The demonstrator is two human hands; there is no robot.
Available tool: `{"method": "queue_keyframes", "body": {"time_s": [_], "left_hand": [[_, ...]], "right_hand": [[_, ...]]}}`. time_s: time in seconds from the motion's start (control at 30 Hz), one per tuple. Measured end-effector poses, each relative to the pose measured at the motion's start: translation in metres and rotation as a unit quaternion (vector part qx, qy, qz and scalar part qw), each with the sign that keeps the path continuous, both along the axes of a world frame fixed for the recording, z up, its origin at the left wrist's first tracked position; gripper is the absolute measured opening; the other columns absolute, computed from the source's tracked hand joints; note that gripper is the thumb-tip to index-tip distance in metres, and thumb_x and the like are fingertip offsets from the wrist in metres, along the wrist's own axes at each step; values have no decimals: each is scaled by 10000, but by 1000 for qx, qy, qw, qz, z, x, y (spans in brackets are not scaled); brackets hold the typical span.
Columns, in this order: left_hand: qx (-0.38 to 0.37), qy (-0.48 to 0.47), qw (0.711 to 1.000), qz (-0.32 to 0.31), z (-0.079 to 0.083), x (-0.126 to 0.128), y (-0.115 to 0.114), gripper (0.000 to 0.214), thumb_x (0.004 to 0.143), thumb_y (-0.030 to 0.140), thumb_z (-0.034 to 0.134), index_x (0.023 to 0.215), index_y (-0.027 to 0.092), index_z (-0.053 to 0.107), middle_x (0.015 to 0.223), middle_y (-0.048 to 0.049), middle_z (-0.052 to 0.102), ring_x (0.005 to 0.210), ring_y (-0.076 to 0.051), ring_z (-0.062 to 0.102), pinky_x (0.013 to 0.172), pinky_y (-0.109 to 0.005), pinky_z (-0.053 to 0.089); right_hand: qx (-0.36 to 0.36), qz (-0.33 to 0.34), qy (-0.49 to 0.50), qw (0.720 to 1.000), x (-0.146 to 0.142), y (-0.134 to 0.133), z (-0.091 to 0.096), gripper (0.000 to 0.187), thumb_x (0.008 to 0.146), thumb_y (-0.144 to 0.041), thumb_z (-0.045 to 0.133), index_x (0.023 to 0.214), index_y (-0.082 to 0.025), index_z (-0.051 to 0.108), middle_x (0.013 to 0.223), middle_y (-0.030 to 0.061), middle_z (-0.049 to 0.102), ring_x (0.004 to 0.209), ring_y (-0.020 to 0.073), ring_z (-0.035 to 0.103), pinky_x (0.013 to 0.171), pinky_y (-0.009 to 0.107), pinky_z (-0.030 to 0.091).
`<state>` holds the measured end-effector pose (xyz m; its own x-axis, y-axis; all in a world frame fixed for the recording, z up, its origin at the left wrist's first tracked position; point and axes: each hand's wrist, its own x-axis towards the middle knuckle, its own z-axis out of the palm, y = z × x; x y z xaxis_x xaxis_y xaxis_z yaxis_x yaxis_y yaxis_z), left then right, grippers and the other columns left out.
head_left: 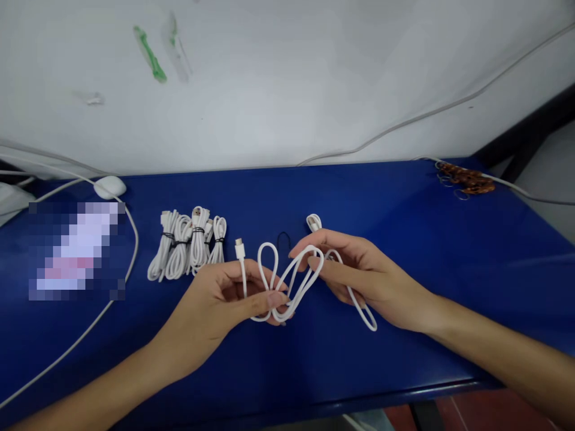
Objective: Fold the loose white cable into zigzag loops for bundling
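Between my hands is a white USB cable (309, 276), partly gathered into loose loops. My left hand (238, 293) pinches the loops between thumb and fingers, and a small plug stands up beside its index finger. On the other side my right hand (354, 269) grips the cable's loops, with the other plug end showing above its fingers. A thin black rubber band or tie (283, 240) lies on the table behind the cable. Left of it rest several white cable bundles (188, 242), coiled and bound with black ties.
The blue table (359, 377) meets a white wall. At left are a pixelated blurred rectangle (76, 245), a white rounded object (110, 187) and a long white cord (110, 302). A brown tangled bunch (469, 179) lies at the back right.
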<state>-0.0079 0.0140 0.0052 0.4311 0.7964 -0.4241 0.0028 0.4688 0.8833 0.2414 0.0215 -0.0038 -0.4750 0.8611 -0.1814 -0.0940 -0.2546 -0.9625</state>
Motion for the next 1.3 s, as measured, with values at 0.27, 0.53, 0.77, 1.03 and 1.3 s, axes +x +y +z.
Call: {"method": "queue_keyframes", "body": {"time_s": [0.27, 0.53, 0.77, 1.03, 1.3], "left_hand": [[8, -2, 997, 70, 2, 2, 1, 174, 930, 363, 897, 891, 210, 825, 833, -7, 841, 820, -181, 816, 767, -241, 703], [27, 17, 997, 65, -1, 6, -3, 185, 943, 409, 877, 958, 230, 830, 961, -25, 829, 975, -223, 777, 836, -319, 736], [46, 38, 997, 48, -3, 4, -2, 188, 930, 406, 884, 945, 226, 829, 913, -15, 828, 898, -211, 786, 801, -314, 736], [-18, 11, 999, 37, -1, 5, 0, 229, 857, 298, 952, 970, 201, 779, 869, -30, 888, 804, -257, 883, 671, -280, 730], [-29, 38, 999, 22, 4, 5, -1, 202, 769, 188, 989, 939, 211, 881, 703, 8, 842, 560, -158, 804, 547, -183, 659]], "right_hand": [[55, -69, -68, 994, 3, -1, 5, 251, 1063, -429, 724, 1110, -213, 843, 678, -19, 641, 424, 56, 316, 361, 223, 195], [30, -65, -66, 995, 2, 0, 4, 345, 1034, -489, 746, 1107, -168, 848, 708, 24, 733, 400, 43, 273, 347, 236, 137], [-13, -28, -43, 999, 4, 2, 3, 369, 1063, -492, 709, 1083, -138, 812, 694, 72, 806, 397, 58, 321, 366, 228, 189], [-32, -15, -29, 999, 4, 4, 1, 344, 1067, -449, 701, 1106, -125, 809, 583, 29, 749, 386, 60, 323, 370, 216, 188], [-89, -1, -17, 996, 4, 5, 4, 346, 1042, -449, 721, 1089, -124, 828, 503, 1, 691, 346, 60, 282, 348, 215, 152]]}}
